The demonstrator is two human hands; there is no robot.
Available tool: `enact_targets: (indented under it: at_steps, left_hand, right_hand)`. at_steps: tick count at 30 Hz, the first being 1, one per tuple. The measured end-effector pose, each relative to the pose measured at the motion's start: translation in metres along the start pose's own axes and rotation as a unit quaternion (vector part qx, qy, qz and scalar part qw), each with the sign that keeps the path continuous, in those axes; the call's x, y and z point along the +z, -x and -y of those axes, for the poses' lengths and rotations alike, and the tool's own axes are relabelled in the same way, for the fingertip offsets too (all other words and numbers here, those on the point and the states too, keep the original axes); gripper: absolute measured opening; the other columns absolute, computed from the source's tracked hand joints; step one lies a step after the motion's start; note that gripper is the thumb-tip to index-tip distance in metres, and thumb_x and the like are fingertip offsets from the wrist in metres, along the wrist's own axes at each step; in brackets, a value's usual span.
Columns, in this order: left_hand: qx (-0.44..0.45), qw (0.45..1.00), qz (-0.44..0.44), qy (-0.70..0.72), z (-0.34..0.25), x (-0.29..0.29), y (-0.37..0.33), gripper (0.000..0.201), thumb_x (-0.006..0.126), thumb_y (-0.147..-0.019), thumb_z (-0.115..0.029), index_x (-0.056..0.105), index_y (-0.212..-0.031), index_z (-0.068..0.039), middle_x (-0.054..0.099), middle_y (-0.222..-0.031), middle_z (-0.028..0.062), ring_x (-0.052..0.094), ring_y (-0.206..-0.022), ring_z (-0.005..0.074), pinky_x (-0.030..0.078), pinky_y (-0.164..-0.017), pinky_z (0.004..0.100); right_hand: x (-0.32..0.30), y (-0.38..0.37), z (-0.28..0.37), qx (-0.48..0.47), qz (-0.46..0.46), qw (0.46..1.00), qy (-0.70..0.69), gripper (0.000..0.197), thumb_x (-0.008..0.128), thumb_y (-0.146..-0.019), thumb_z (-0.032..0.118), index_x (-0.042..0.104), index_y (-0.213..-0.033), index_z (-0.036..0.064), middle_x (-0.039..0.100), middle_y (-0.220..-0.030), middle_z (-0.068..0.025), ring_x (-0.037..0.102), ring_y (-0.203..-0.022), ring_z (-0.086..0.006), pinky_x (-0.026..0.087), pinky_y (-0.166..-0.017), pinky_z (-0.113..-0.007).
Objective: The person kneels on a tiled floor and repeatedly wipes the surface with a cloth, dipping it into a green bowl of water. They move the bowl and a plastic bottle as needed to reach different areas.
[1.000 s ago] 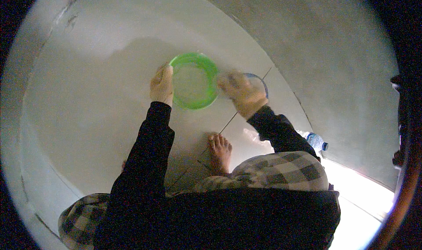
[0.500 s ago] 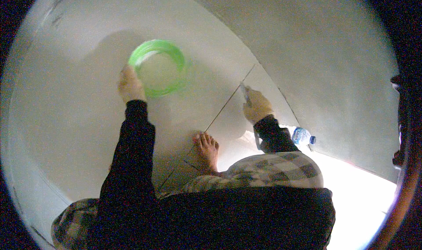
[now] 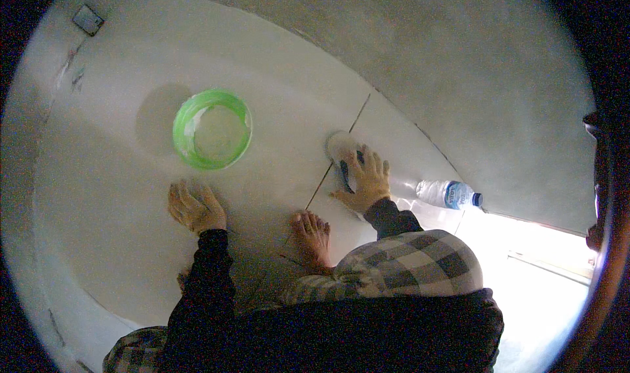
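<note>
A round green tub (image 3: 213, 129) stands on the pale tiled floor, its inside smeared with white. My left hand (image 3: 197, 206) is just on the near side of it, apart from the tub, fingers loosely stretched and holding nothing. To the right, my right hand (image 3: 366, 179) is spread over a pale, rounded thing with a dark part (image 3: 340, 147) that lies across a tile joint. The fingers reach over the dark part but do not close round it. Exactly what kind of thing it is, I cannot make out.
A clear plastic bottle with a blue label and cap (image 3: 451, 194) lies by the grey wall (image 3: 485, 97) at the right. My bare foot (image 3: 314, 240) is between my hands. A small square drain cover (image 3: 88, 20) is at the far left. Bright light falls at the lower right.
My left hand has let go of the green tub and drawn back; the tub now stands farther left and nearer. My right hand has opened from its grip on a thin tool.
</note>
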State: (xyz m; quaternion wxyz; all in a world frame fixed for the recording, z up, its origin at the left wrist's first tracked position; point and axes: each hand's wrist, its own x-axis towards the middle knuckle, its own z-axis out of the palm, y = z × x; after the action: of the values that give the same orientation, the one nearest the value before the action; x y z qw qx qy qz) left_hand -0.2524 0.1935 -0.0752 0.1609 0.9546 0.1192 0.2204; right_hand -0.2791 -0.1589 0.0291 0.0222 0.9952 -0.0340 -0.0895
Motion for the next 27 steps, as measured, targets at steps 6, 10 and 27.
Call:
enact_targets:
  at_steps: [6, 10, 27]
  left_hand:
    - [-0.057, 0.984, 0.111, -0.124, -0.018, -0.005, -0.017, 0.055, 0.055, -0.090, -0.039, 0.047, -0.135, -0.010, 0.040, -0.144, 0.0182, 0.032, -0.136, 0.0366, 0.018, -0.112, 0.0567]
    - [-0.035, 0.988, 0.093, -0.122, -0.017, -0.001, -0.013, 0.057, 0.056, -0.089, -0.041, 0.046, -0.136, -0.011, 0.039, -0.145, 0.0180, 0.031, -0.137, 0.0366, 0.018, -0.112, 0.0571]
    - [-0.016, 0.992, 0.075, -0.097, -0.017, 0.013, -0.004, 0.057, 0.056, -0.089, -0.039, 0.044, -0.135, -0.008, 0.041, -0.142, 0.0225, 0.033, -0.135, 0.0390, 0.021, -0.111, 0.0566]
  right_hand:
    - [0.006, -0.033, -0.008, 0.003, 0.100, 0.993, -0.068, 0.086, 0.075, -0.067, 0.046, 0.040, -0.143, 0.0263, 0.028, -0.150, -0.0204, 0.040, -0.124, -0.0460, 0.036, -0.103, -0.055]
    - [0.008, -0.036, -0.016, 0.007, 0.078, 0.995, -0.064, 0.080, 0.072, -0.069, 0.036, 0.040, -0.142, 0.0281, 0.031, -0.147, -0.0214, 0.042, -0.122, -0.0469, 0.040, -0.101, -0.052]
    - [-0.016, -0.146, -0.024, -0.093, -0.093, 0.991, -0.004, 0.069, 0.063, -0.073, 0.022, 0.043, -0.139, 0.0222, 0.043, -0.144, -0.0069, 0.050, -0.111, -0.0418, 0.045, -0.093, -0.052]
